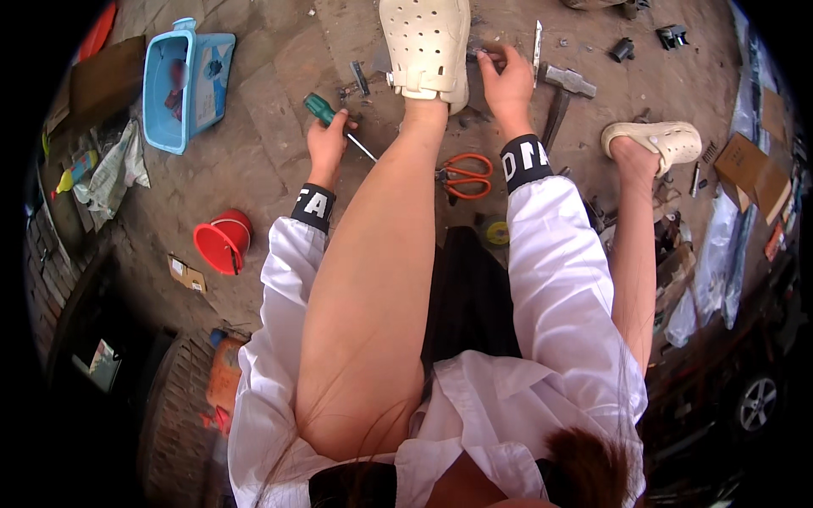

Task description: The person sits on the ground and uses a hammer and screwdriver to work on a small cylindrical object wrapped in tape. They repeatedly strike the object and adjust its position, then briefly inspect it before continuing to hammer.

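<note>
My left hand is closed round a screwdriver with a green handle. Its thin metal shaft points down and right toward my leg. To the right of my raised foot in a cream clog, my right hand has its fingers bent together beside the sole. A small dark piece seems to be at those fingertips, but the clog and fingers hide most of it. Beside the right hand lie a hammer and a narrow silver strip. Scissors with orange handles lie on the ground between my forearms.
At the left stand a blue plastic basket and a red bucket. Dark metal parts lie at the upper right. My other foot wears a cream clog, near a cardboard box. A yellow-centred roll lies below the scissors.
</note>
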Demonstrator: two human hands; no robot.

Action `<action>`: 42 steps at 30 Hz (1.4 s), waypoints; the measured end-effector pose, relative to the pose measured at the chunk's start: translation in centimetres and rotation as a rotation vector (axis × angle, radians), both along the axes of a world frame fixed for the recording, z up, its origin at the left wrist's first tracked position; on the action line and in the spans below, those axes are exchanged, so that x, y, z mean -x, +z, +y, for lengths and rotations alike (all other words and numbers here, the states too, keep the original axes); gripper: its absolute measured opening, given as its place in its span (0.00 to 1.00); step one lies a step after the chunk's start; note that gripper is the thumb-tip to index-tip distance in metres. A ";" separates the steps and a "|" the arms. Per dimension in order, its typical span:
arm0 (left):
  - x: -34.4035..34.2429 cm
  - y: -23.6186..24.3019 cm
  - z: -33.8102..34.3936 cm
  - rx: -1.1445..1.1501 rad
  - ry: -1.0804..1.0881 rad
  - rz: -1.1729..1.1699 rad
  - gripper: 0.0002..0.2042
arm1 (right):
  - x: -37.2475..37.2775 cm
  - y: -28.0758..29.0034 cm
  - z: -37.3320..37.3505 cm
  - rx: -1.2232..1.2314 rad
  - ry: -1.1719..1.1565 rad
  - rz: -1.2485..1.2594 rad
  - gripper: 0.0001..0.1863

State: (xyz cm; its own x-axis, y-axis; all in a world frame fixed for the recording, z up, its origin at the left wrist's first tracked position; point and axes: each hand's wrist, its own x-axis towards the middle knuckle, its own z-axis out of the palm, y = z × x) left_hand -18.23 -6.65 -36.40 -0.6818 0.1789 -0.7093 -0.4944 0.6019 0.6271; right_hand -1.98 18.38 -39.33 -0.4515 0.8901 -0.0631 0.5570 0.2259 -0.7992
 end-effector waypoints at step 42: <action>-8.3 36.4 2.9 -1.377 -0.544 -0.040 0.28 | -6.4 43.0 -12.2 -0.552 0.272 0.368 0.20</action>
State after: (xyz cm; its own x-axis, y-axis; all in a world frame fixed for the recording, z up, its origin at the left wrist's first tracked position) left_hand -9.92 -3.80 0.05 -0.2967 0.9315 0.2106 -0.4385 -0.3288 0.8365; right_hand 4.38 6.19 3.65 -0.5674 0.6008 0.5631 0.1398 0.7442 -0.6531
